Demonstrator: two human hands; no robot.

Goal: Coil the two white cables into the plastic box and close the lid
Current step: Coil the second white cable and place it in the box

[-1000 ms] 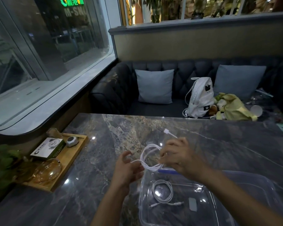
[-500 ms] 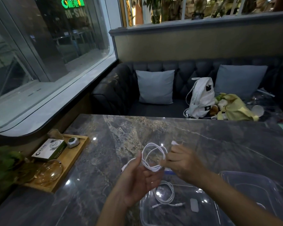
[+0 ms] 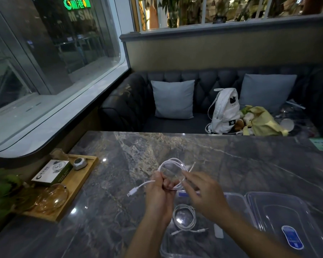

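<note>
Just beyond the far rim of the plastic box (image 3: 231, 194), the left hand (image 3: 159, 191) curls its fingers round the looped second cable (image 3: 172, 162), whose plug end (image 3: 131, 192) dangles left of the box. A slackened hold could let the springy loops burst open or the tail snag the rim. The right hand (image 3: 203, 194) is blurred at the loop, so I cannot tell whether it pinches or merely touches, and the box's near edge, below the first cable (image 3: 184, 218) coiled inside, is cut off.

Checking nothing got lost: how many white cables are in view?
2. The left hand grips one looped cable above the table, right hand beside it; one coiled cable lies in the plastic box. None seems hidden.
</note>
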